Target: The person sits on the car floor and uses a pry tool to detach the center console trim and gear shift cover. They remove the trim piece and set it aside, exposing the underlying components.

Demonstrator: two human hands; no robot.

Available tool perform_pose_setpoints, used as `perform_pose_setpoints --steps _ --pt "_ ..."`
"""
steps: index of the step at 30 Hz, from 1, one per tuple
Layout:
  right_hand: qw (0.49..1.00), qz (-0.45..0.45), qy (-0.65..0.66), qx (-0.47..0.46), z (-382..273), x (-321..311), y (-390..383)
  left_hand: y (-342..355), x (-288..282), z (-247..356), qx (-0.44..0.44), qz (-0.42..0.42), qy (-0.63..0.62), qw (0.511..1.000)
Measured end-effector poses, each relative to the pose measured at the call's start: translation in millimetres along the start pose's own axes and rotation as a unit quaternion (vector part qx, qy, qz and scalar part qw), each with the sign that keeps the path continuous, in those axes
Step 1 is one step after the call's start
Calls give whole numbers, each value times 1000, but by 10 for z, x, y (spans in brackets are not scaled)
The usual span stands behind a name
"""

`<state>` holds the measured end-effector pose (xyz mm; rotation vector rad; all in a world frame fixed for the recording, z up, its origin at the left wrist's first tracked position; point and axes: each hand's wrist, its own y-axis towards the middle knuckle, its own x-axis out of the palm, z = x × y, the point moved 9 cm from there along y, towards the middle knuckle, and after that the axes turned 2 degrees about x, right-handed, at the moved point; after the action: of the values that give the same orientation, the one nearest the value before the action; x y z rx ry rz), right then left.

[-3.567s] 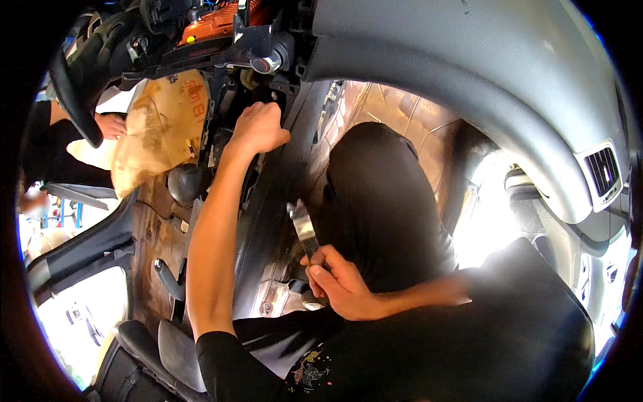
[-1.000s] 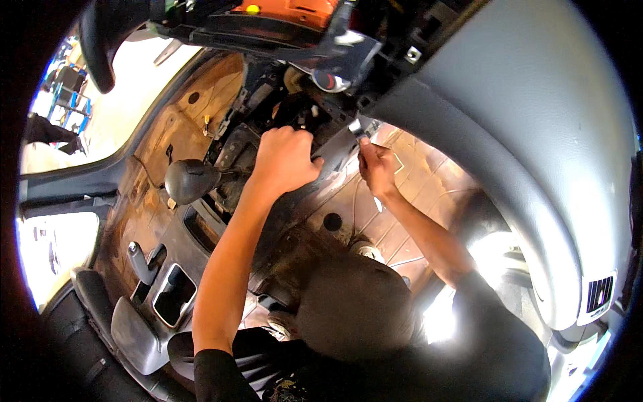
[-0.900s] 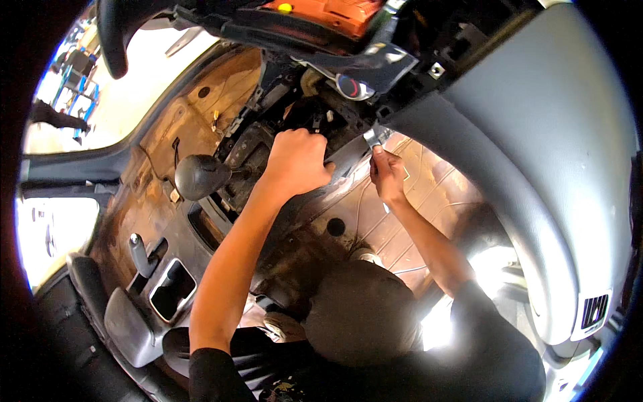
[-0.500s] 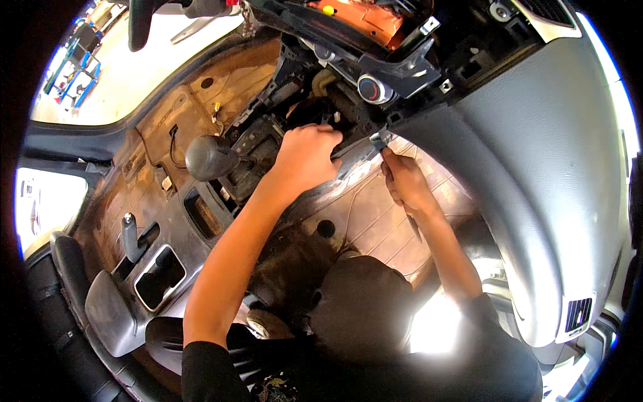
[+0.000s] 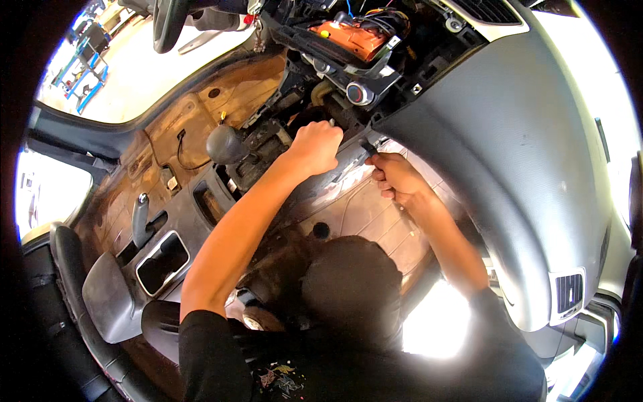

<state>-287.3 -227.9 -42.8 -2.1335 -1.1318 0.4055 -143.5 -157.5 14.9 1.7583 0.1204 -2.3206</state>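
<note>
My left hand (image 5: 313,146) is curled closed at the front of the car's centre console, just below the dark opening under the climate knob (image 5: 360,94). A small metallic tip shows by its fingers; the rest of what they hold is hidden. My right hand (image 5: 400,177) grips a dark, narrow, flat-ended tool (image 5: 369,147). That tool's end points up and left, close to the console's right side panel (image 5: 338,173) beneath the dashboard. Left of my left hand stands the round gear knob (image 5: 226,145).
The grey dashboard (image 5: 495,134) curves along the right side. Above is an opened dash cavity with an orange metal unit (image 5: 355,40) and wires. A handbrake lever (image 5: 140,218) and a cup holder frame (image 5: 183,273) lie at left. Bare brown floor (image 5: 375,218) shows below my hands.
The whole view has shifted a little. My right hand has turned, and the tool's end now points more up and left. My left hand stays closed at the console.
</note>
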Motion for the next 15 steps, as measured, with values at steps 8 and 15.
perform_pose_setpoints --steps 8,15 --pt "994 12 103 20 61 310 -83 -106 -43 -161 -12 -5 -58 998" --pt "999 15 35 -29 170 111 -69 -67 133 -29 7 -18 -33 999"
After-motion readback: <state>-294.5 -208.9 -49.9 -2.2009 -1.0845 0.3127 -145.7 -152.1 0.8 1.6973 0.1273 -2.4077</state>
